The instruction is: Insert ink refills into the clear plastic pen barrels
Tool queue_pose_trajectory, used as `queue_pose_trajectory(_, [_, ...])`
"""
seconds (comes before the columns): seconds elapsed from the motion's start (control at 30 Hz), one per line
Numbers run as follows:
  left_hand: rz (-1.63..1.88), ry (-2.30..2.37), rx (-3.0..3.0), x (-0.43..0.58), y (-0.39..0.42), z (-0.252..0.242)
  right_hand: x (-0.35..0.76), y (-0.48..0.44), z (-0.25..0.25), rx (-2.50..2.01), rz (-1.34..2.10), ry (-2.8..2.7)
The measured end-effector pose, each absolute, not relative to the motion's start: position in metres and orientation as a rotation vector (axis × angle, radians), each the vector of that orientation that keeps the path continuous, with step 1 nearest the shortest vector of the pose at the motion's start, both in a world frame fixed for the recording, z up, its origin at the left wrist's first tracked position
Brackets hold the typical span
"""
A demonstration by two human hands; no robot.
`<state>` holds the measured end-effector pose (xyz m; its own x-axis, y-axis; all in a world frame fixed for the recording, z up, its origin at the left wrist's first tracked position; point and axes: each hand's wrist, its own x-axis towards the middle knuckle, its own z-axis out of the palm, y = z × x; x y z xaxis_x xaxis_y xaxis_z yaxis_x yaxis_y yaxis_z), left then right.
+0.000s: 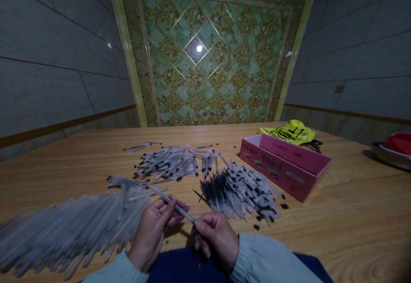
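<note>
A slim translucent pen (161, 194) slants across in front of me, held at both ends of its length. My left hand (154, 225) is closed around its middle, thumb on top. With thumb and fingers, my right hand (218, 236) pinches the dark lower end, whose tip is hidden. To the left lies a wide heap of clear pen tubes (73, 225), blurred. Beyond my right hand is a pile of dark-tipped refills (218, 191) mixed with short whitish caps (255, 186). Farther back lies a pile of pens with dark ends (170, 162).
An open pink box (282, 171) stands at the right, with a yellow plastic bag (289, 132) behind it. Small black pieces (284, 206) are scattered near the cap pile. A metal basin (390, 156) with something red sits at the right edge of the wooden table (353, 231).
</note>
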<state>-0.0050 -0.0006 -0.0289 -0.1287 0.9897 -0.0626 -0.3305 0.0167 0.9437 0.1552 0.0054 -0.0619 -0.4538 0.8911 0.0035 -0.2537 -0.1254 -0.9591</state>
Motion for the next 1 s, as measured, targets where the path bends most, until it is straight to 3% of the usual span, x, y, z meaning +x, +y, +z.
queue_pose_trajectory(0.23, [1.421, 1.094, 0.867, -0.004, 0.001, -0.026, 0.16, 0.002, -0.046, -1.067, 1.176, -1.511])
queue_pose_trajectory(0.43, [1.452, 1.07, 0.877, -0.005, -0.001, -0.026, 0.162, 0.002, -0.055, -0.932, 1.383, -1.535])
queue_pose_trajectory(1.0, [1.45, 1.092, 0.882, -0.005, 0.001, -0.028, 0.163, 0.005, -0.05, -1.01, 1.264, -1.44])
